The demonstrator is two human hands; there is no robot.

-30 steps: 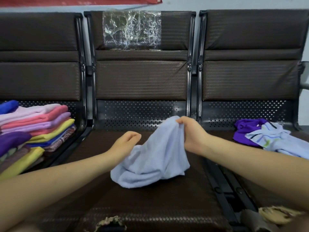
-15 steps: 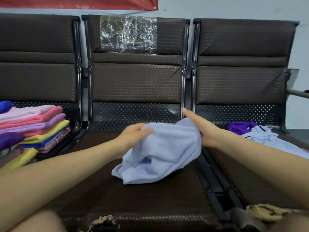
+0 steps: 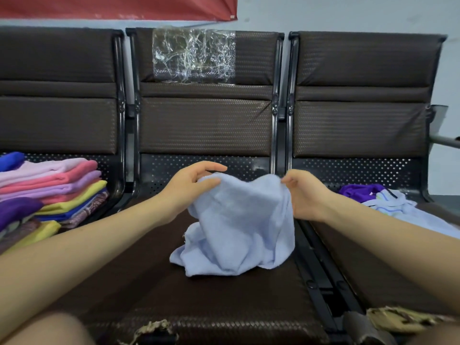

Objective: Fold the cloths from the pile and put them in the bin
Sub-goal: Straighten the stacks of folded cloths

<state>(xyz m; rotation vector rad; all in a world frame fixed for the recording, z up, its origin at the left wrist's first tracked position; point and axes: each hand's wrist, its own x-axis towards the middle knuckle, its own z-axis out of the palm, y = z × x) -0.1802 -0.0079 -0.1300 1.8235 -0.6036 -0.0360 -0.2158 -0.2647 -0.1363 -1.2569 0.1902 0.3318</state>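
A light blue cloth (image 3: 239, 227) is held up over the middle brown seat (image 3: 199, 300), its lower part crumpled on the cushion. My left hand (image 3: 191, 185) pinches its upper left edge between thumb and fingers. My right hand (image 3: 302, 195) pinches the upper right edge. The top edge is stretched loosely between both hands. On the right seat lies the pile of unfolded cloths (image 3: 388, 202), purple and white-striped with pale blue. No bin is in view.
A stack of folded cloths (image 3: 49, 195) in pink, lilac, yellow, blue and purple fills the left seat. Black metal frame bars (image 3: 321, 277) separate the seats. The seat's front edge (image 3: 154, 329) is torn. Clear plastic (image 3: 194, 56) is taped on the middle backrest.
My left hand took hold of the cloth's upper left edge and my right hand regripped the right edge. The hands moved apart, spreading the cloth's top.
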